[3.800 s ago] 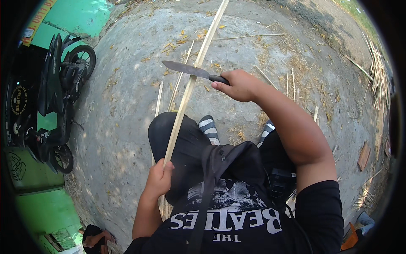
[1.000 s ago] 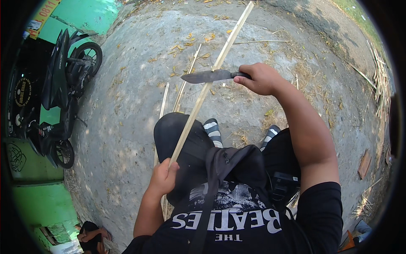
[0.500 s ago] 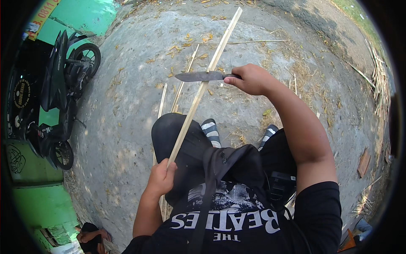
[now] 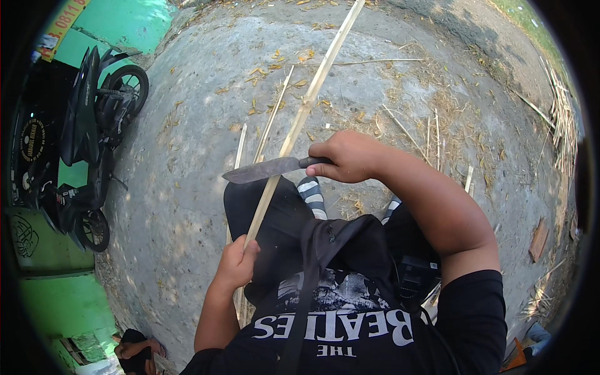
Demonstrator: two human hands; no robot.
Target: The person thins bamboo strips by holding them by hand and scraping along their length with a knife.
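Above the left knee (image 4: 240, 200), in the head view, the broad-bladed knife (image 4: 256, 172) now crosses the pale bamboo strip (image 4: 294, 131) nearer to the left hand (image 4: 237, 262) than half a second ago. It is clear of the raised node (image 4: 306, 101), which shows bare beyond the blade; the strip's far end runs past the top edge, its tip no longer in sight. The left hand stays almost in place, fingers wrapped around the strip's lower part, thumb along it. The right hand (image 4: 344, 157) sits closer to the body, fingers curled tightly around the black handle (image 4: 312, 162). The strip slants over the knee and out above the concrete (image 4: 181, 156), where slimmer strips (image 4: 275, 112) lie. The shift seems to bring the edge to the stretch between node and grip; whether it bites is too small to tell.
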